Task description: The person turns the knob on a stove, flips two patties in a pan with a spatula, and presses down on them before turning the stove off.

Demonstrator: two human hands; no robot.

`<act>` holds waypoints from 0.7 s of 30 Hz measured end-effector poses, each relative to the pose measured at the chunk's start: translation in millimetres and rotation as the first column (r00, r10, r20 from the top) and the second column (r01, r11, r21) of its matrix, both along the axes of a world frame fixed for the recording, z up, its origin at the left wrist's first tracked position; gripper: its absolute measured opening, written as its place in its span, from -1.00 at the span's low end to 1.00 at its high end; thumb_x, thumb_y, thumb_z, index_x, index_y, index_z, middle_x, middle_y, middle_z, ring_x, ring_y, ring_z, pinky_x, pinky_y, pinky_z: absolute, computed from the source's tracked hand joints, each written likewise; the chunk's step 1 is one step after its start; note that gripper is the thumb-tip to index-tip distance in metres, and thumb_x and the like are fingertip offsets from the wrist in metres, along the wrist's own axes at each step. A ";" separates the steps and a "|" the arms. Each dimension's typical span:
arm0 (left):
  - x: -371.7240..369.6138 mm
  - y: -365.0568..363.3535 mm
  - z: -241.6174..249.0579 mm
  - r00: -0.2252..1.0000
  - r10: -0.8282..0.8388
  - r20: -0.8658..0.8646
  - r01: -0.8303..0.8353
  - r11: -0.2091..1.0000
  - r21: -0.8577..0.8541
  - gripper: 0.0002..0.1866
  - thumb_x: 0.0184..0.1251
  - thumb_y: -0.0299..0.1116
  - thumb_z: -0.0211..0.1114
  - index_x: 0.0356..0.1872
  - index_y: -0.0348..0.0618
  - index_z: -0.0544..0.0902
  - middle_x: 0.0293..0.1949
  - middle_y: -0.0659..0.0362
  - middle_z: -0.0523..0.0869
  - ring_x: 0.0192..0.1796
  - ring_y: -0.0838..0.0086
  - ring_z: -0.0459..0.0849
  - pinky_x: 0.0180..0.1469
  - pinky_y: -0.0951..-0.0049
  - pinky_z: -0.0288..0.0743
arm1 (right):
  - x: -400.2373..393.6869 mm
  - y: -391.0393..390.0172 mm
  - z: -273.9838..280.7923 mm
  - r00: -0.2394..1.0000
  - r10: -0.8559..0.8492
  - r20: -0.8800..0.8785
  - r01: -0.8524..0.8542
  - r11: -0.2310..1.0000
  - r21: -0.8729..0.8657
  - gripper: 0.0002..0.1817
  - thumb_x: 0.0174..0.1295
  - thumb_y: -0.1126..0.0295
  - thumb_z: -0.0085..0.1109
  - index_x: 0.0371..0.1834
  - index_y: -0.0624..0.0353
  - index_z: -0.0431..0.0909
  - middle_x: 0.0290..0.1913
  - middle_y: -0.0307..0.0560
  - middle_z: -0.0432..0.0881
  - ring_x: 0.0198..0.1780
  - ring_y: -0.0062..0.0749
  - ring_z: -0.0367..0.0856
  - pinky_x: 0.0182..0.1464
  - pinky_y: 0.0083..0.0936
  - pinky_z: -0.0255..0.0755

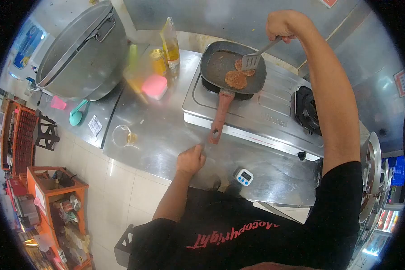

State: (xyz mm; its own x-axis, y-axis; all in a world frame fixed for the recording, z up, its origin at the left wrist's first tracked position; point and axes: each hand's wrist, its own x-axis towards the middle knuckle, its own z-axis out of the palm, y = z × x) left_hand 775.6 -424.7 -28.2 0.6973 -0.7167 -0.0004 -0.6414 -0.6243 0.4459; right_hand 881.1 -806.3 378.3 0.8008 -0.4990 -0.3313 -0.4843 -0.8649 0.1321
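My right hand (285,26) is closed around the handle of a grey slotted spatula (252,61). The spatula's blade rests on a browned patty (239,64) at the right side of the square frying pan (213,67). Another patty (236,80) lies nearer the pan's handle, touching or overlapping the first. The pan sits on the left burner of a steel gas stove (265,108), its brown handle (222,112) pointing toward me. Below that handle, over the counter's front, my left hand (191,159) is curled closed; what it holds, if anything, I cannot make out.
A white timer (244,177) lies near the counter's front edge. Left of the stove stand an oil pouch (170,48), a yellow can (157,62), a pink container (155,86) and a clear round dish (122,136). A large metal pot (87,58) occupies the far left.
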 end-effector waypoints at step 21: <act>-1.7 -0.1 7.0 1.000 0.002 -0.012 -0.002 1.000 0.014 -0.74 0.33 -0.21 0.24 -0.04 -0.04 0.52 -0.29 0.02 0.75 -0.27 0.04 0.77 -0.19 0.03 0.67 | -14.5 -21.4 1.4 0.988 0.136 0.070 -0.135 0.991 -0.009 -0.75 0.03 0.31 0.22 -0.30 0.20 0.76 -0.57 0.02 0.61 -0.64 -0.29 0.45 -0.56 -0.23 0.29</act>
State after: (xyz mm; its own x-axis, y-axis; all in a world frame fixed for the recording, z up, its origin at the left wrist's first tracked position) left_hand 773.9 -424.8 -21.2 0.6988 -0.7151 -0.0189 -0.6345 -0.6318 0.4452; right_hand 866.6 -827.7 379.6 0.8822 -0.3854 -0.2704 -0.3708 -0.9227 0.1053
